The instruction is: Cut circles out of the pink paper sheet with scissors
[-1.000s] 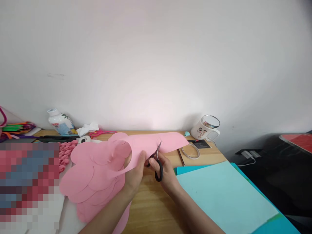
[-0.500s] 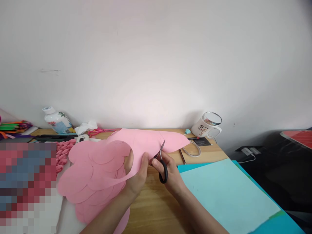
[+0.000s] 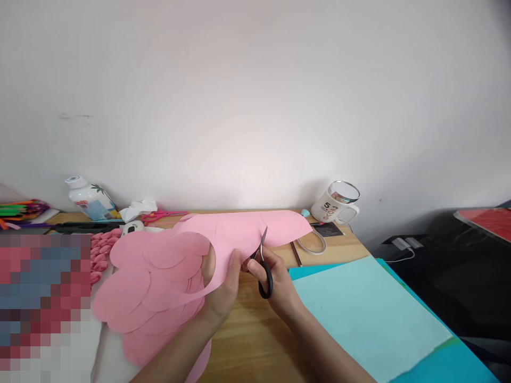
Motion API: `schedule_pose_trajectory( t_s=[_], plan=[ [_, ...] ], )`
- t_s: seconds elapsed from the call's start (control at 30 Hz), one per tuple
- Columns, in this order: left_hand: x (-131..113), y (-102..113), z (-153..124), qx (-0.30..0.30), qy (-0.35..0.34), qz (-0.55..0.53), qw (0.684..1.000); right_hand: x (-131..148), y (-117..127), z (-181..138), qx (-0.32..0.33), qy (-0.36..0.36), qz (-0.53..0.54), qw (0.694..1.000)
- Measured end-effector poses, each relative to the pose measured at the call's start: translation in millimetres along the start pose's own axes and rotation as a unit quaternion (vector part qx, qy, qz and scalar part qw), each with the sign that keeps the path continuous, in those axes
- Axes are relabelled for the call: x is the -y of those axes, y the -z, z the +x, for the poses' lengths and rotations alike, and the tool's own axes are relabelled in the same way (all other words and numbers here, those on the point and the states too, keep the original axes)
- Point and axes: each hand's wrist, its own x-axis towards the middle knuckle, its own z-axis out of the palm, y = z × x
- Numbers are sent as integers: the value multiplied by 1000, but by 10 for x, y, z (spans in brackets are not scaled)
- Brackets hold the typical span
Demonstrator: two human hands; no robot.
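Head view: left hand [image 3: 221, 287] is pinching the pink sheet [image 3: 239, 234], thumb on top, holding it up off the table [image 3: 247, 340]. Right hand [image 3: 279, 282] is gripping the black scissors [image 3: 263, 266], fingers through the loops, blades pointing to 12 o'clock into the sheet's near edge (blade gap too narrow to judge). Over the last second the sheet is turning slightly under the left hand while the blades are staying at nearly the same spot, so the curved cut looks to be advancing slowly. Cut pink discs [image 3: 136, 287] are lying at 9 o'clock of the hands, a teal sheet [image 3: 367, 314] at 4 o'clock, a mug [image 3: 335, 205] at 1 o'clock.
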Motion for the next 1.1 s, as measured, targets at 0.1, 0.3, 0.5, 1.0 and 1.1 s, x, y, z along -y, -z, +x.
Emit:
schedule_pose_trajectory(
  t_s=[0.1, 0.3, 0.5, 1.0, 1.1],
  plan=[
    [-17, -1, 3, -1, -2, 6, 1000, -12, 5, -10, -4, 4, -10, 1000],
    [-25, -5, -1, -1, 0, -1, 1000, -8, 0, -19, -1, 9, -2, 1000],
    [-4, -6, -14, -1, 14, -5, 1000, -3, -9, -11, -5, 5, 10, 1000],
    [-81, -6, 13, 2, 10, -23, 1000, 22, -10, -14, -5, 6, -18, 1000],
    [-65, 3, 15, -1, 18, -15, 1000, 21, -7, -3, 1, 8, -4, 1000]
  ],
)
